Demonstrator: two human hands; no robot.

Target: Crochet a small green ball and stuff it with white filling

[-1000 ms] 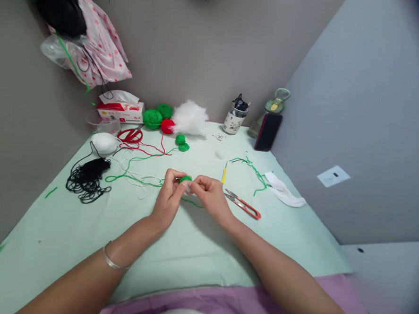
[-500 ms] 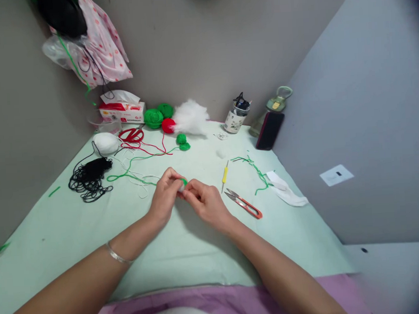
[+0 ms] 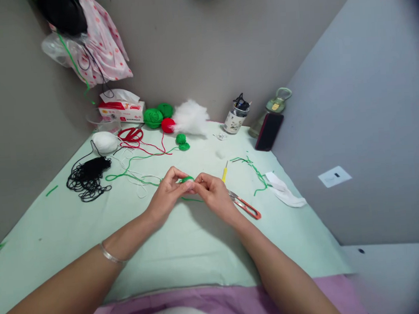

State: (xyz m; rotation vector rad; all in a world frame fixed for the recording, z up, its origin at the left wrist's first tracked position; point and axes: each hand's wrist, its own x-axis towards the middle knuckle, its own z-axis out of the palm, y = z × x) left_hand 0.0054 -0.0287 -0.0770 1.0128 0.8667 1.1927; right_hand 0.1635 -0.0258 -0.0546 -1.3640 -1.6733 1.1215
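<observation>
Over the middle of the table, my left hand point(image 3: 167, 195) is closed on a small green yarn piece point(image 3: 187, 179) that shows between thumb and forefinger. My right hand point(image 3: 213, 192) meets it from the right, its thumb and forefinger pinched together at the edge of the piece. Fingers cover most of the piece, so its shape is unclear. Green yarn point(image 3: 125, 175) trails left from the hands across the table, and a short green end shows below them. Right of my right hand lie a yellow-handled hook point(image 3: 225, 172) and orange thread snips point(image 3: 246, 207), both partly covered by it.
At the left are a black yarn bundle point(image 3: 90, 178), a white yarn ball point(image 3: 105, 142) and red scissors point(image 3: 130, 135). Along the back stand a tissue box point(image 3: 121, 111), green yarn balls point(image 3: 153, 118), white stuffing point(image 3: 191, 118), a pen cup point(image 3: 234, 120) and a phone point(image 3: 269, 132). Green scraps point(image 3: 256, 170) lie right.
Both hands have shifted slightly right, and my right hand now covers part of the hook and the snip blades. More green shows between the fingers, and a green strand appears beneath the hands.
</observation>
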